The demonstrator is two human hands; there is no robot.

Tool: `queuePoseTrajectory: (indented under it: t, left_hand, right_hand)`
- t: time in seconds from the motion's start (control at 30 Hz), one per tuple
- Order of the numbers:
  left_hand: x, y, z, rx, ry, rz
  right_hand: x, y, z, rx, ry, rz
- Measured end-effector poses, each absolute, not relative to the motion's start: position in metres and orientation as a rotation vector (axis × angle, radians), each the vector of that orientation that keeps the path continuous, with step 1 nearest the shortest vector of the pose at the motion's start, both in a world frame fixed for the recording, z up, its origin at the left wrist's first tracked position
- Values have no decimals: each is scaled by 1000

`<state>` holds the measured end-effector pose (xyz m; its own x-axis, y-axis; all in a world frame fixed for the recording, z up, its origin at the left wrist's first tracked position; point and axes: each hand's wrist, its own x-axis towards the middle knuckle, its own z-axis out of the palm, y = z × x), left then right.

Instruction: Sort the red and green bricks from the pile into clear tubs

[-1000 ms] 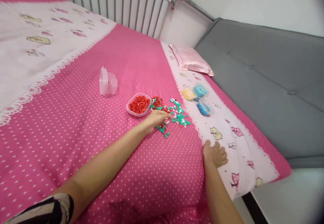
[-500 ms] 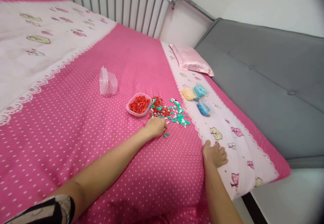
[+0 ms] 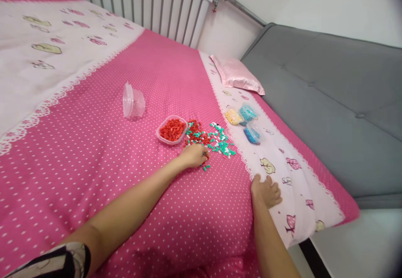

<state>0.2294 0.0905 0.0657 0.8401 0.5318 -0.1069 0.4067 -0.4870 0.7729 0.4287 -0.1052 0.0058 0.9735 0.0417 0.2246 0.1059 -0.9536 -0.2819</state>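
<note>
My left hand (image 3: 194, 155) is at the near edge of a loose pile of small red, green and white pieces (image 3: 201, 135). Its fingers are curled together, and whatever is between them is hidden. Beside the pile, to its left, stands a clear plastic tub (image 3: 161, 139) filled with red pieces (image 3: 172, 129). A few green pieces (image 3: 206, 168) lie just below my fingertips. My right hand (image 3: 266, 191) rests on the white band of the bedspread with its fingers spread, holding nothing.
A clear, tilted container (image 3: 134, 101) sits at the left. Small tubs of yellow pieces (image 3: 233, 116), teal pieces (image 3: 248, 112) and blue pieces (image 3: 252, 134) cluster at the right. Beyond them are a pink pillow (image 3: 238, 76), the grey headboard (image 3: 329, 89) and a white radiator (image 3: 141, 1).
My left hand has shifted very slightly up at the pile's edge, its fingers still curled. My right hand stays where it was.
</note>
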Motion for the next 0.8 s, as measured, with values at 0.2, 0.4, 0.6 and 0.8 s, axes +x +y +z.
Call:
queuePoseTrajectory:
  t: [0.2,0.4,0.6,0.8]
  left_hand:
    - [231,89,70,1692,562,278]
    - [226,91,85,1275,431,217]
    - [224,101,86,1127,367,203]
    - [227,101,78,1307,468,262]
  right_hand:
    - [430,-106,5,-2828,-109,-303]
    - [431,-106,4,-2823,-111,-312]
    - [430,-106,3,-2825,-125,-346]
    - [430,-106,4,-2823,-114,-319]
